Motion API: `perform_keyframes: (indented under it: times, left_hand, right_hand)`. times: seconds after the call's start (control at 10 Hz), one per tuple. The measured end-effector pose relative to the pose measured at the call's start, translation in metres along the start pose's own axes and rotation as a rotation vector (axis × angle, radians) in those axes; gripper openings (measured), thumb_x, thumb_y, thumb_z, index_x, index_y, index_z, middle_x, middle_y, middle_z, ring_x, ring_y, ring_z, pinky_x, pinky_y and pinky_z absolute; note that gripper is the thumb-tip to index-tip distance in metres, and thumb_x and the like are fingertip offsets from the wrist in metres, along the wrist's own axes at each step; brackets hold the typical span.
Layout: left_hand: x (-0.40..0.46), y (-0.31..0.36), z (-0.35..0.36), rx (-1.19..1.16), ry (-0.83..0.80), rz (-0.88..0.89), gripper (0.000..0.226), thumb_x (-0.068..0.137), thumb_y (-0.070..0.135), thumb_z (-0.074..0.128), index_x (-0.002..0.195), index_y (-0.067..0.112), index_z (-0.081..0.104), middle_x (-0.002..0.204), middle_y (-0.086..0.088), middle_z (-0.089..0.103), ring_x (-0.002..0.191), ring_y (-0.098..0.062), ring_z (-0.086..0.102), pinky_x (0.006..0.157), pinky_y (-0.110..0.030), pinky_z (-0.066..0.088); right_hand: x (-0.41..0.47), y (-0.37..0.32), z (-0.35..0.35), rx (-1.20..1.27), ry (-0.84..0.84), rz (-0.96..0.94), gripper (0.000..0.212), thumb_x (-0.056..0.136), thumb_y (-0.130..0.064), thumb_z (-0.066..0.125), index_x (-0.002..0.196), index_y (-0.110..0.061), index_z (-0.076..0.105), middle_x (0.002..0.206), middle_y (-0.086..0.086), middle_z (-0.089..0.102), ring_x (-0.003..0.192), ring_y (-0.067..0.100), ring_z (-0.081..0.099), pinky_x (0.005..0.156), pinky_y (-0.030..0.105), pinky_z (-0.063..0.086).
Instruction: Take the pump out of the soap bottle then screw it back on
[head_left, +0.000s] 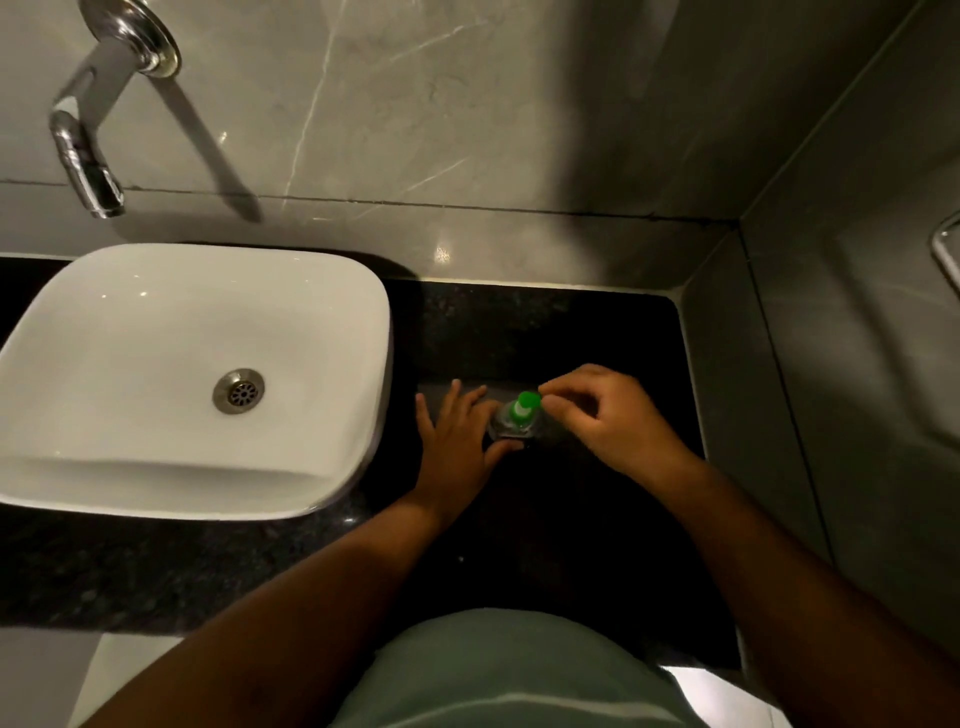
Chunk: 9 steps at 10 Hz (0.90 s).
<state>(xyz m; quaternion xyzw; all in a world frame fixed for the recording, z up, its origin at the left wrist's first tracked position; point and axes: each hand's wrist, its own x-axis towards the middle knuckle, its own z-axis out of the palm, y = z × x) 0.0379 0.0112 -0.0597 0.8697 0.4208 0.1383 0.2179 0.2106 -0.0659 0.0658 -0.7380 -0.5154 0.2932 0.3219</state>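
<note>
A small clear soap bottle (511, 427) stands upright on the black granite counter (571, 338), right of the sink. Its green pump (525, 404) sits on the neck. My left hand (460, 441) wraps the bottle's left side, thumb in front, fingers spread behind it. My right hand (608, 415) is just right of the pump, thumb and forefinger pinched at the pump head's right edge; whether they grip it or only touch it is unclear. The bottle's lower body is dark and partly hidden by my left hand.
A white basin (311, 467) with a metal drain (238, 391) takes up the counter's left side. A chrome wall tap (85, 156) hangs over it. Grey marble walls close the back and right. A chrome rail (943, 249) shows at the right edge.
</note>
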Motion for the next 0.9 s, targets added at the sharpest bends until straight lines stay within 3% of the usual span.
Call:
perform_keyframes:
  times: [0.1, 0.2, 0.4, 0.6, 0.7, 0.8, 0.9]
  left_hand:
    - [0.0, 0.001, -0.002, 0.081, -0.027, 0.014, 0.061, 0.076, 0.067, 0.046, 0.118, 0.024, 0.056, 0.14, -0.004, 0.051, 0.143, -0.029, 0.024, 0.11, -0.064, -0.007]
    - [0.002, 0.002, -0.006, 0.126, -0.052, 0.005, 0.06, 0.078, 0.065, 0.05, 0.121, 0.024, 0.056, 0.143, -0.005, 0.048, 0.144, -0.029, 0.02, 0.11, -0.061, -0.012]
    - [0.004, 0.002, -0.01, 0.128, -0.077, 0.014, 0.058, 0.081, 0.061, 0.056, 0.125, 0.023, 0.056, 0.144, -0.004, 0.045, 0.145, -0.028, 0.016, 0.109, -0.059, -0.015]
    - [0.003, 0.006, -0.01, 0.13, -0.085, 0.013, 0.057, 0.081, 0.059, 0.055, 0.126, 0.023, 0.054, 0.148, -0.006, 0.042, 0.145, -0.028, 0.015, 0.109, -0.058, -0.016]
    - [0.0, 0.003, -0.011, 0.083, -0.17, -0.017, 0.069, 0.08, 0.061, 0.056, 0.136, 0.024, 0.044, 0.154, -0.007, 0.032, 0.146, -0.029, 0.009, 0.11, -0.06, -0.013]
    - [-0.007, -0.002, -0.011, 0.183, -0.265, -0.044, 0.081, 0.085, 0.058, 0.052, 0.149, 0.02, 0.021, 0.159, -0.007, 0.019, 0.147, -0.029, 0.003, 0.113, -0.059, -0.006]
    - [-0.014, -0.002, -0.016, 0.306, -0.307, -0.105, 0.074, 0.093, 0.048, 0.045, 0.151, 0.018, 0.01, 0.161, -0.006, 0.014, 0.147, -0.029, 0.002, 0.116, -0.057, -0.001]
  right_hand:
    - [0.005, -0.016, -0.004, -0.162, -0.097, 0.102, 0.014, 0.081, -0.022, 0.073, 0.095, -0.021, 0.074, 0.091, -0.002, 0.071, 0.084, 0.01, 0.066, 0.082, 0.026, 0.052]
    - [0.007, -0.026, 0.005, -0.187, -0.091, 0.242, 0.008, 0.079, -0.022, 0.074, 0.086, -0.018, 0.074, 0.077, -0.003, 0.07, 0.07, 0.008, 0.063, 0.071, 0.027, 0.052]
    - [0.0, -0.036, 0.025, 0.132, -0.001, 0.525, 0.008, 0.081, -0.019, 0.073, 0.085, -0.012, 0.072, 0.078, 0.005, 0.071, 0.071, 0.015, 0.067, 0.067, 0.029, 0.057]
    - [-0.01, -0.035, 0.021, 0.214, 0.025, 0.542, 0.019, 0.084, -0.031, 0.069, 0.087, -0.013, 0.07, 0.082, 0.006, 0.073, 0.066, 0.013, 0.064, 0.056, 0.022, 0.048]
    - [-0.021, -0.028, 0.013, 0.312, 0.038, 0.603, 0.032, 0.093, -0.045, 0.05, 0.097, -0.016, 0.063, 0.091, 0.002, 0.068, 0.075, 0.016, 0.062, 0.059, 0.027, 0.047]
    - [-0.035, 0.001, 0.01, 0.335, 0.11, 0.626, 0.028, 0.098, -0.04, 0.04, 0.105, -0.021, 0.059, 0.103, 0.005, 0.065, 0.086, 0.018, 0.061, 0.079, 0.038, 0.051]
    - [-0.05, 0.022, 0.014, 0.216, 0.171, 0.523, 0.029, 0.098, -0.031, 0.04, 0.116, -0.019, 0.06, 0.119, 0.01, 0.064, 0.105, 0.023, 0.061, 0.096, 0.044, 0.048]
